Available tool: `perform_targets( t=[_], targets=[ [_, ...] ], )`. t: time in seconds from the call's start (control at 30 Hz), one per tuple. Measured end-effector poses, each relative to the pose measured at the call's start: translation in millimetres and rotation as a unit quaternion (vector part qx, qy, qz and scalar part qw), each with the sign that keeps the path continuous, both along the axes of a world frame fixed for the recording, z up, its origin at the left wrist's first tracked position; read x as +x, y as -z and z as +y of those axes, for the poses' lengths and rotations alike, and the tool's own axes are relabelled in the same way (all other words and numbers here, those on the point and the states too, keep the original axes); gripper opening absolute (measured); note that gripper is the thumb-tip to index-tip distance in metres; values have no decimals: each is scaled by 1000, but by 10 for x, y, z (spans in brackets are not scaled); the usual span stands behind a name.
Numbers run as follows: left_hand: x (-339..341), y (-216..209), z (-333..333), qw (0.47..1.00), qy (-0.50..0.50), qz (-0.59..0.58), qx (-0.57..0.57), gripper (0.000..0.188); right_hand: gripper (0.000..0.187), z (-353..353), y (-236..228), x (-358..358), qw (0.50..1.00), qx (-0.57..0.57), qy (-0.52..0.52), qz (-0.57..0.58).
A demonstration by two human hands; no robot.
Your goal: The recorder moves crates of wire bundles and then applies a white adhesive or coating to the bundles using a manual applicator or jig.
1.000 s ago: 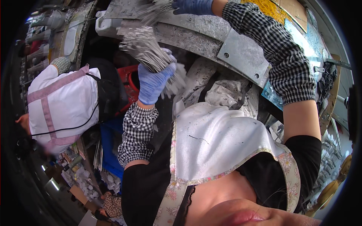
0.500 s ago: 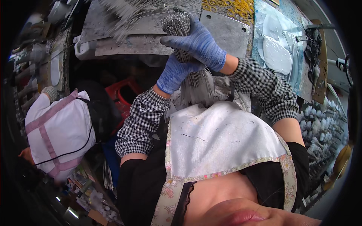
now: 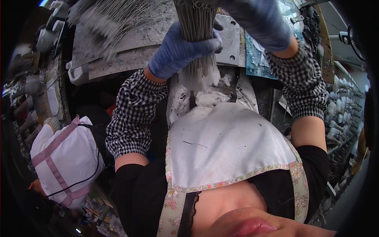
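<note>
My left hand (image 3: 173, 51), in a blue knit glove with dark fingertips, wraps around a thick bundle of thin twisted-wire brushes (image 3: 194, 24) in front of my apron. The bundle stands nearly upright, its wire loops at the top and its pale bristle ends hanging below the fist. My right hand (image 3: 261, 24), gloved alike, is blurred at the upper edge, to the right of the bundle's top. Its fingers reach toward the loops, but blur and the frame edge hide whether they grip anything.
More wire brushes (image 3: 114, 23) lie fanned out on the stained worktable (image 3: 118, 61) at the far left. A metal plate (image 3: 228, 41) and a blue, white-smeared sheet (image 3: 258, 59) lie on the right. Another person in a white garment (image 3: 67, 158) is at the left. Racks of brushes (image 3: 343, 102) stand at the right.
Both hands were around the bundle; my right hand has moved up and to the right, off its middle. The bundle is higher in view, now with my left hand around it.
</note>
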State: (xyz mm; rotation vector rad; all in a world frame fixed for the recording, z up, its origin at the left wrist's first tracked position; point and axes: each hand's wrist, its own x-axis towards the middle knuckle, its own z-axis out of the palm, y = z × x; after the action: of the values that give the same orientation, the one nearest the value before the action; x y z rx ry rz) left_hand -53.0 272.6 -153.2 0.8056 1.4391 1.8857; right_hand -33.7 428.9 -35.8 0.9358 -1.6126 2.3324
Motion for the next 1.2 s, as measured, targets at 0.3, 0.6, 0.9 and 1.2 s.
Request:
perform_targets(
  t=[0.3, 0.6, 0.9, 1.2],
  targets=[
    [-538, 1332, 607, 959, -53, 267, -74, 62, 73, 125, 289, -423, 634, 663, 11, 399],
    [-313, 463, 581, 836, -105, 513, -162, 60, 82, 76, 268, -434, 821, 459, 134, 314],
    [122, 575, 637, 945, -322, 30, 39, 42, 104, 306, 1811, 369, 821, 501, 264, -72],
    [-294, 1170, 230, 963, 90, 239, -80, 74, 100, 564, 2597, 487, 763, 551, 336, 29]
  ],
)
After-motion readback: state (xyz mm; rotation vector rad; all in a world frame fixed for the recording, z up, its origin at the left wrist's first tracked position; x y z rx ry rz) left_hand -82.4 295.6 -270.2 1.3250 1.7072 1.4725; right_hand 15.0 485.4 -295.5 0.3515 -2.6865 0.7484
